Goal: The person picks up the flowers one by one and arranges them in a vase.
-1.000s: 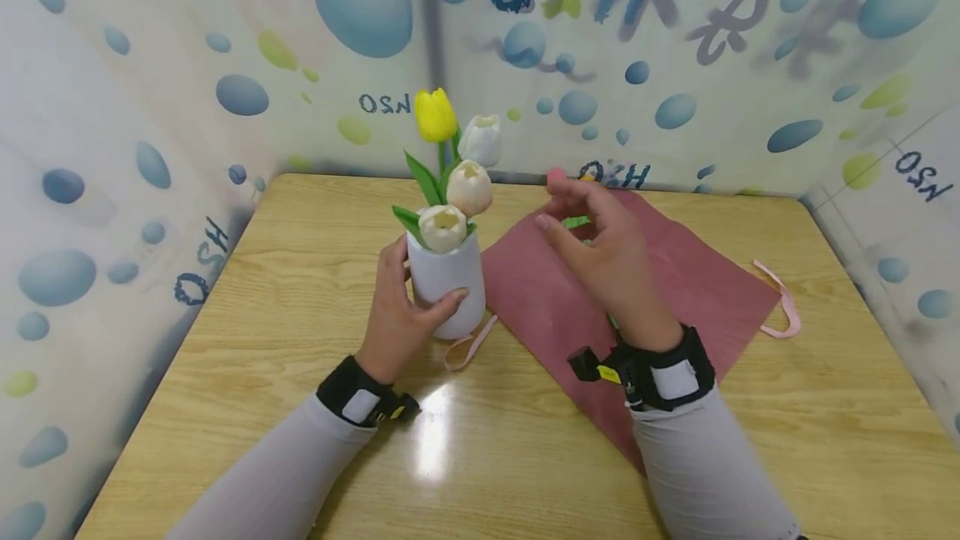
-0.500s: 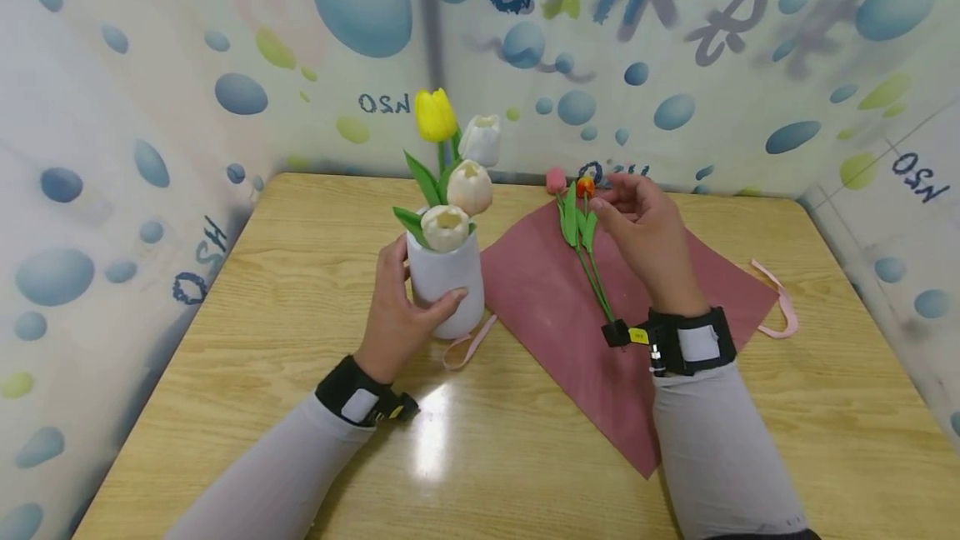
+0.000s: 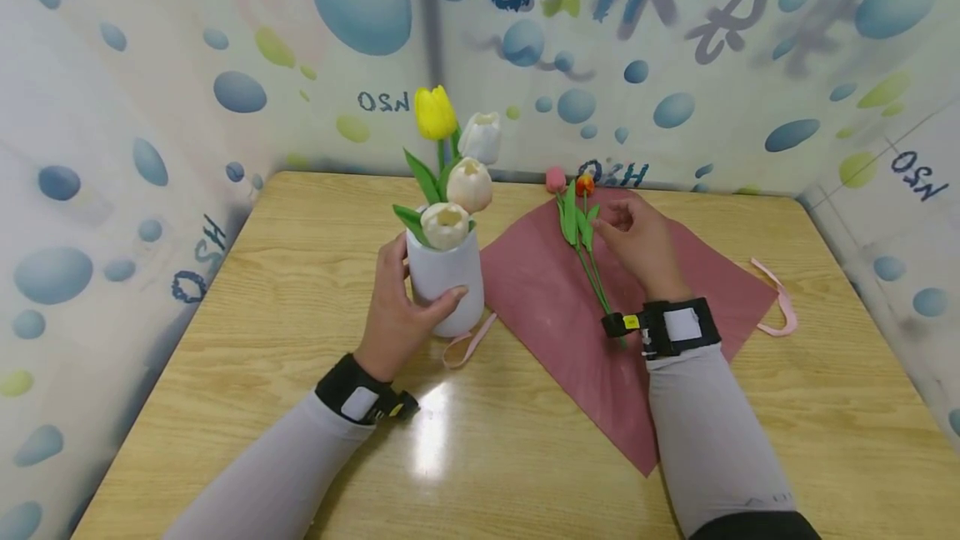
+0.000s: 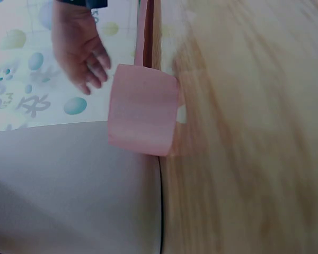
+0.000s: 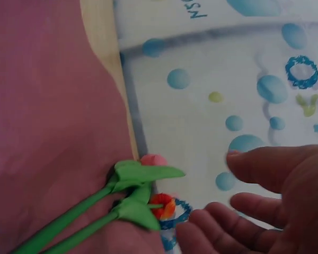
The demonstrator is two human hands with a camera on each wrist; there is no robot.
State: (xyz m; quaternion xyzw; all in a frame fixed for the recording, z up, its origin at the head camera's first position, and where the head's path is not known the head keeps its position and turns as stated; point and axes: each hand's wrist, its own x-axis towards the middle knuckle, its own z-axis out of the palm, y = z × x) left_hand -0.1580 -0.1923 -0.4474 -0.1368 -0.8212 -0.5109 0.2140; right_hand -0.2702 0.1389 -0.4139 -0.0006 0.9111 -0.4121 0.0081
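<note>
My left hand (image 3: 401, 311) grips a white vase (image 3: 453, 294), thumb across its front. In the vase stand a yellow tulip (image 3: 435, 113) and several whitish tulips (image 3: 469, 187) with green leaves. To the right, a pink tulip (image 3: 555, 180) and an orange-red tulip (image 3: 585, 184) lie on dark pink wrapping paper (image 3: 547, 307). My right hand (image 3: 641, 240) hovers just right of their leaves. In the right wrist view, its thumb and loosely bent fingers (image 5: 259, 209) stand apart, with nothing between them. The left wrist view shows the vase's side (image 4: 69, 185), but not the gripping fingers.
Below the vase, a pink ribbon loop (image 3: 470, 344) lies on the wooden table (image 3: 300, 273). Another ribbon (image 3: 783, 307) extends from the paper's right corner. Patterned curtains (image 3: 300, 48) border the table at the back and sides.
My right hand has moved right from over the two lying tulips, uncovering them, then slightly down toward me beside their leaves. The left hand and vase stay in place.
</note>
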